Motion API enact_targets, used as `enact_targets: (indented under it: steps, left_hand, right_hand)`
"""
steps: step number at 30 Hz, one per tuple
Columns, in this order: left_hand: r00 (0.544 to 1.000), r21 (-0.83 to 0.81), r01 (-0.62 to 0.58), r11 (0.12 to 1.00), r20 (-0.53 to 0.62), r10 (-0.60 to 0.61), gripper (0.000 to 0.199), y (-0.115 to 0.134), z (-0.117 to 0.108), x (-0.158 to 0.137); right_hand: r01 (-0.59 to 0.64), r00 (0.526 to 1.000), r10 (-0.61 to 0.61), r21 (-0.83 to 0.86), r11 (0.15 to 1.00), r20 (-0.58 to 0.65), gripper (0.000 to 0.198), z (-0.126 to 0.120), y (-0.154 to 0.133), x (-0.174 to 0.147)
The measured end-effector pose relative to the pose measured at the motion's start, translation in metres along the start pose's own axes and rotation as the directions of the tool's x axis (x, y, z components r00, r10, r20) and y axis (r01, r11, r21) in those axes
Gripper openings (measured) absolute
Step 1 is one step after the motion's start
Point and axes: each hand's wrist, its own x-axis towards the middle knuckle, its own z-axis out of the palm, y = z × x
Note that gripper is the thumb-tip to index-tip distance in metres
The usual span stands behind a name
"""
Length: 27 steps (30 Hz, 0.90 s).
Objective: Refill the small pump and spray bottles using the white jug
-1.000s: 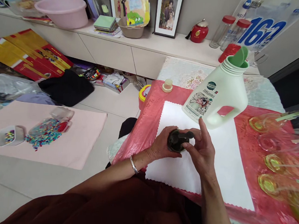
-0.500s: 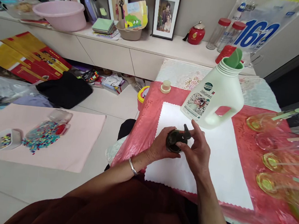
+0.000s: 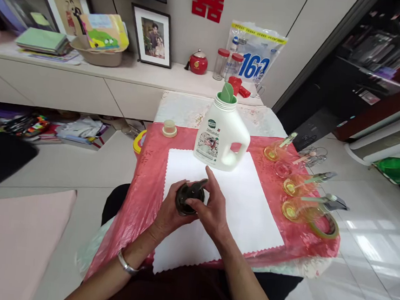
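My left hand (image 3: 170,208) is wrapped round a dark bottle (image 3: 181,200) with a pump-like top, seen from above over the white sheet. The thumb and fingers of my right hand (image 3: 213,212) are closed on its dark pump head (image 3: 196,188); the forefinger points up. Whether the top is seated on the bottle, I cannot tell. Just beyond my hands stands a large white detergent jug (image 3: 220,138), upright and uncapped, with a green piece (image 3: 227,92) sticking out of its mouth. A translucent cap (image 3: 169,127) sits to its left on the red cover.
The white sheet (image 3: 251,206) lies on a red plastic table cover (image 3: 145,173). Several clear vessels (image 3: 291,208) with yellowish or pink bases stand along the right, near a roll of tape (image 3: 333,227). A cabinet (image 3: 139,77) runs behind. Pink board (image 3: 21,228) at left.
My view has swung to the right, so the scene has shifted left and more floor shows at right. Both hands keep the same hold on the dark bottle and its pump head.
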Motion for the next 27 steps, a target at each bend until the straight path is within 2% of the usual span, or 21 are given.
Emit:
enact_targets:
  steps: [2, 4, 6, 8, 11, 13, 17, 19, 24, 27]
  left_hand:
    - [1.000, 0.027, 0.005, 1.000, -0.004, -0.005, 0.093, 0.001, -0.001, 0.000]
    - [1.000, 0.054, 0.005, 0.999, -0.008, -0.004, 0.092, 0.001, -0.003, 0.000]
    - [1.000, 0.057, -0.002, 0.998, -0.010, 0.002, 0.090, 0.000, -0.003, 0.000]
    - [1.000, 0.040, -0.010, 0.999, -0.011, 0.011, 0.090, -0.003, -0.003, 0.000]
    - [1.000, 0.038, -0.028, 0.999, -0.011, 0.028, 0.092, -0.008, -0.003, 0.000]
    - [0.999, 0.041, -0.046, 0.998, -0.016, 0.046, 0.094, -0.010, -0.002, 0.000]
    - [0.999, 0.003, -0.040, 0.999, -0.031, 0.040, 0.091, -0.011, -0.001, 0.000]
    - [0.999, -0.002, -0.022, 1.000, -0.031, 0.022, 0.090, -0.010, 0.000, -0.001]
    - [0.999, 0.005, -0.054, 0.999, 0.004, 0.054, 0.099, -0.009, 0.000, -0.004]
    - [0.999, 0.012, -0.031, 0.999, 0.043, 0.030, 0.106, -0.012, 0.000, -0.005]
  right_hand:
    - [-0.060, 0.996, 0.058, -0.024, 0.998, -0.065, 0.094, 0.006, 0.001, 0.003]
    - [-0.067, 0.995, 0.062, -0.068, 0.995, -0.078, 0.098, 0.008, 0.000, 0.005]
    - [-0.012, 1.000, 0.011, -0.066, 0.998, -0.021, 0.099, 0.005, -0.002, 0.006]
    - [0.060, 0.995, -0.059, -0.001, 0.998, 0.086, 0.097, -0.002, -0.005, 0.007]
    - [0.122, 0.973, -0.132, 0.060, 0.991, 0.190, 0.083, -0.013, -0.005, 0.008]
    - [0.121, 0.980, -0.120, 0.006, 0.993, 0.158, 0.078, -0.014, -0.003, 0.009]
    - [0.082, 0.996, -0.079, -0.096, 0.992, 0.044, 0.082, -0.007, 0.001, 0.012]
    - [0.089, 0.995, -0.085, -0.088, 0.992, 0.055, 0.081, -0.007, 0.000, 0.011]
    - [0.110, 0.977, -0.114, 0.031, 0.993, 0.180, 0.076, -0.018, -0.004, 0.009]
    - [0.101, 0.984, -0.105, 0.034, 0.994, 0.144, 0.068, -0.016, -0.003, 0.009]
